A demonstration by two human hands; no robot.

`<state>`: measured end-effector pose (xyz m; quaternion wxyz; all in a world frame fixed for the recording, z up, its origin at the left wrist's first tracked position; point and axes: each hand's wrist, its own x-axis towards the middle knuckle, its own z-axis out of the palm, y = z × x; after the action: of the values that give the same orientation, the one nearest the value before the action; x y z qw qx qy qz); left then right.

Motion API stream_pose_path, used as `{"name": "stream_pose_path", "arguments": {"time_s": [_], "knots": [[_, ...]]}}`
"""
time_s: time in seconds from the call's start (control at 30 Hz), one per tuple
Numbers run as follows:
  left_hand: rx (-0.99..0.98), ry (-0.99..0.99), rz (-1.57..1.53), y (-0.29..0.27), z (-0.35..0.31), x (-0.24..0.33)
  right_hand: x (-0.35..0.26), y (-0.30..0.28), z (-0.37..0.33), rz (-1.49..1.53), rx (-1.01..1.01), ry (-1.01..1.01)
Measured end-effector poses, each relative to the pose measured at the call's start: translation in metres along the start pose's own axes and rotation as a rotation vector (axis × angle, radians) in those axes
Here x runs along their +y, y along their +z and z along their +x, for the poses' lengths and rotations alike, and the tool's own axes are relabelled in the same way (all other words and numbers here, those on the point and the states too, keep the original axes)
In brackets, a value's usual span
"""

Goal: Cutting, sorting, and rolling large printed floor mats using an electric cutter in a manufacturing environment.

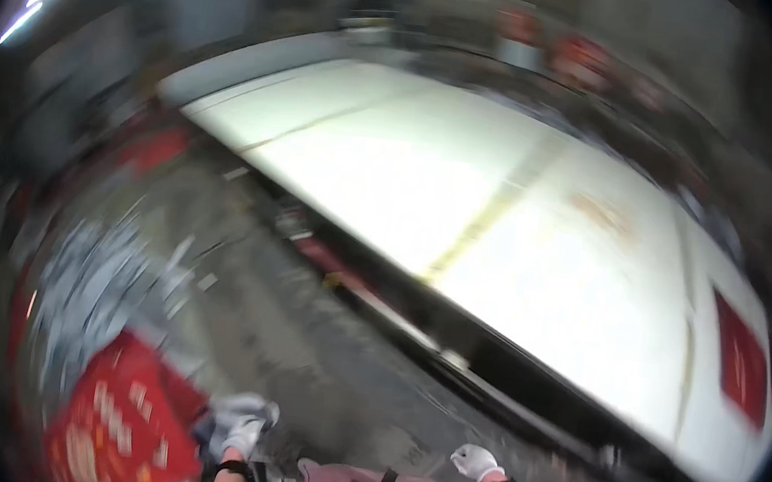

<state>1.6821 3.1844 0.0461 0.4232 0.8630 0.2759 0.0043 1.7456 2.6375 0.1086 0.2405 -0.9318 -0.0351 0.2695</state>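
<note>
My left hand (241, 435), in a white glove with a dark band at the wrist, is at the lower left. Its fingers look closed around a pale grey bundle that blur keeps me from naming. Right beside it is a large red sack or sheet (127, 421) with white print; whether the hand grips that too, I cannot tell. My right hand (477, 462), also white-gloved, hangs over the floor at the lower middle with its fingers curled in and nothing visible in them. A long table with a bright white top (393, 176) stretches in front of me, beyond both hands.
Silvery-grey scraps or strips (99, 286) are heaped on the left. Below the table's near edge runs a dark frame (503, 376) with a rail. A dark red panel (739, 358) lies on the table's right end. Blurred red and white items (579, 62) stand behind it.
</note>
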Motion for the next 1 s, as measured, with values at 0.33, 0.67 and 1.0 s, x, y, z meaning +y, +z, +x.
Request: {"name": "stream_pose_path", "arguments": {"time_s": [0.33,0.67,1.0], "knots": [[-0.783,0.022,-0.274,0.339,-0.028,0.306,0.305,0.103,-0.381,0.695,0.578,1.354],[-1.301,0.433,-0.189,0.641,-0.302,0.567,0.315,0.232,-0.469,0.424,0.377,1.259],[-2.088,0.332,-0.186,0.916,-0.508,0.646,0.356,0.140,-0.460,1.921,0.718,1.605]]}}
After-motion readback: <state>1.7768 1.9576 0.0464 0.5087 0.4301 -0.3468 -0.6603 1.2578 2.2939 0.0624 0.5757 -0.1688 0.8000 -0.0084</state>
